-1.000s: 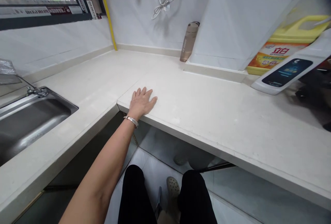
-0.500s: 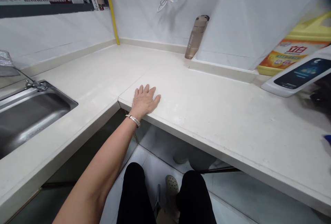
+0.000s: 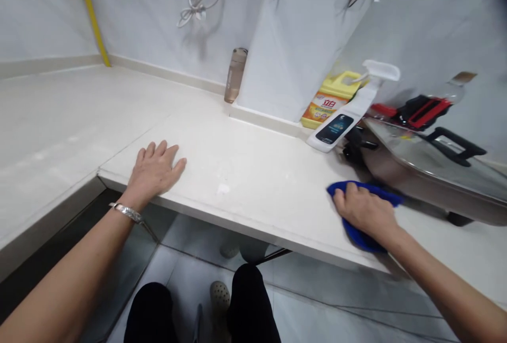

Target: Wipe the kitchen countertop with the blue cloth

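Observation:
My left hand [image 3: 155, 171] lies flat near the front edge of the white countertop [image 3: 253, 174], fingers spread and nothing in it. Over on the right, my right hand [image 3: 366, 210] presses a blue cloth [image 3: 362, 240] onto the counter, its fingers curled over the fabric. Part of the cloth is hidden under the palm. Just behind it stand a white spray bottle [image 3: 336, 126], leaning in view, and a brown electric pan [image 3: 420, 179] with a glass lid.
A yellow detergent jug [image 3: 322, 105] stands behind the spray bottle. A brown drink bottle [image 3: 236, 75] is by the wall corner. Above hangs a tied white cable [image 3: 196, 10]; a yellow pipe [image 3: 91, 16] runs down the left wall. A clear bottle [image 3: 451, 89] stands behind the pan.
The view has turned to the right, bringing my right hand, the blue cloth and the pan into sight. The sink has left view. My left hand stays flat at about the same counter spot.

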A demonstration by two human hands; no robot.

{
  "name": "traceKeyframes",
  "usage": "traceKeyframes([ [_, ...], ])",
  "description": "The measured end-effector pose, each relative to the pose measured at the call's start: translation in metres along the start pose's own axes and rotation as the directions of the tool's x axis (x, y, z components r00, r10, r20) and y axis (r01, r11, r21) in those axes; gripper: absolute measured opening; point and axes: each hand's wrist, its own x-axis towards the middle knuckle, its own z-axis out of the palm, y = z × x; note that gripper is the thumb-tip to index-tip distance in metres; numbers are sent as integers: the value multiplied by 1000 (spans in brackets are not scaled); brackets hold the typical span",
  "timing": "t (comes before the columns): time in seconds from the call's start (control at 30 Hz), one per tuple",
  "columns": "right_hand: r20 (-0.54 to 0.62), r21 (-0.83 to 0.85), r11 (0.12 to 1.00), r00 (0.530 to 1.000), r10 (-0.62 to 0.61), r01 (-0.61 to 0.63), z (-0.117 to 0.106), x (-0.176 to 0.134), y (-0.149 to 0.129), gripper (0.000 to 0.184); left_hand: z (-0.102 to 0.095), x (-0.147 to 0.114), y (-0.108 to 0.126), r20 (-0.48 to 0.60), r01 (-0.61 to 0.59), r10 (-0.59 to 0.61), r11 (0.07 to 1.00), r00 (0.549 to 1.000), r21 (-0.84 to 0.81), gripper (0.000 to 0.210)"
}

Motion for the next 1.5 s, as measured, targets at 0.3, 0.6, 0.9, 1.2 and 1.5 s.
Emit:
traceKeyframes([
  [0.3, 16, 112, 986, 992, -124, 121, -33, 73, -98, 42, -2, -2, 0, 20, 34, -34, 999, 999, -3, 66],
  [0.6, 7, 202, 970, 990, -139, 135, -43, 137, -164, 51, -1, -8, -2, -82, -12, 5, 996, 997, -89, 62],
  [0.9, -194, 264, 819, 860, -472, 509, -58, 94, -202, 57, -4, -13, 0, -26, 12, -16, 992, 1000, -129, 64],
  [1.2, -389, 450, 616, 763, -516, 647, -49, 30, -160, 54, -26, 17, -9, 88, -178, 163, 962, 983, 205, 64],
  [1.5, -538, 409, 559, 686, -490, 721, -52, 19, -157, 58, 6, 39, -48, -178, -401, 382, 912, 907, -84, 63],
])
